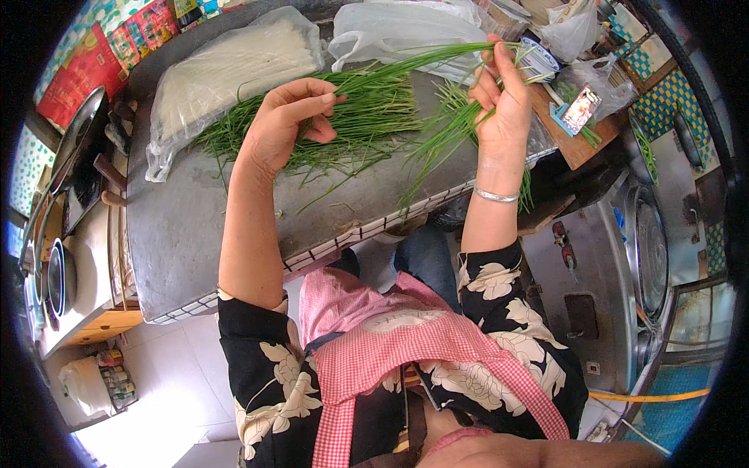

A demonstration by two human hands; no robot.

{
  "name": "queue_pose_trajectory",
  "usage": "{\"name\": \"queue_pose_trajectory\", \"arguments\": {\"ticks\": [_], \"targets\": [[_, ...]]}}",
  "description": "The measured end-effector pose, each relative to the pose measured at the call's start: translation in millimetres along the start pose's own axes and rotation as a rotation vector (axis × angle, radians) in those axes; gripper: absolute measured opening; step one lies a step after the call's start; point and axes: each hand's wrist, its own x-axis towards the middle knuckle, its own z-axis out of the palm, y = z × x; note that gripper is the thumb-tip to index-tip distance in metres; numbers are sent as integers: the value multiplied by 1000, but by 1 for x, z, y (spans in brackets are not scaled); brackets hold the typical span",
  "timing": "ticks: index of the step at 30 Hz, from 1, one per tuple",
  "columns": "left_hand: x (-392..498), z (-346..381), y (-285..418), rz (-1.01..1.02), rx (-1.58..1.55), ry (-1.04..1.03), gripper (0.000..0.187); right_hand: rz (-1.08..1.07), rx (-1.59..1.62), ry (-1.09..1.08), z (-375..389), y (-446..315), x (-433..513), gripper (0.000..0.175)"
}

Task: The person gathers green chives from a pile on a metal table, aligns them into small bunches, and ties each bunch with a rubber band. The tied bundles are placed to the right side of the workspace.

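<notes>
My right hand point(502, 88) is raised at the upper right, pinching a thin bunch of long green chives point(433, 57) between thumb and forefinger. More chives point(439, 143) hang from its lower fingers and palm, their tips drooping toward the counter edge. My left hand point(295, 117) is bent over the pile, thumb and forefinger together at the far tips of the stretched bunch; the exact contact is partly hidden. Beneath and beside it, a thick pile of chives point(374, 111) lies with its cut ends lined up toward the right.
The grey counter point(193, 234) has a tiled edge. Behind the pile lie a clear bag of pale, flat contents point(228, 70) and a white plastic bag point(404, 32). A phone point(582, 110) leans on a blue stand at right, near a patterned bowl point(538, 58). Pans point(82, 134) stand at left.
</notes>
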Motion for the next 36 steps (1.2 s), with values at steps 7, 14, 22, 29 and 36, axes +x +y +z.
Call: {"name": "queue_pose_trajectory", "arguments": {"ticks": [7, 14, 22, 29, 36], "targets": [[1, -5, 0, 14, -5, 65, 15, -56, 13, 33, -6, -11, 0, 28], [2, -8, -1, 1, 59, 72, 14, -37, 1, -23, -14, -25, 6, 26], [4, -11, -2, -40, 261, 82, 20, -107, -56, 98, -25, -45, 21, 21], [9, 1, -12, 96, 413, 134, 29, -41, -13, 141, -35, -61, 27, 21], [-2, 23, -8, 98, 290, -264, 24, -157, -69, 243, -19, -42, 25, 18]]}}
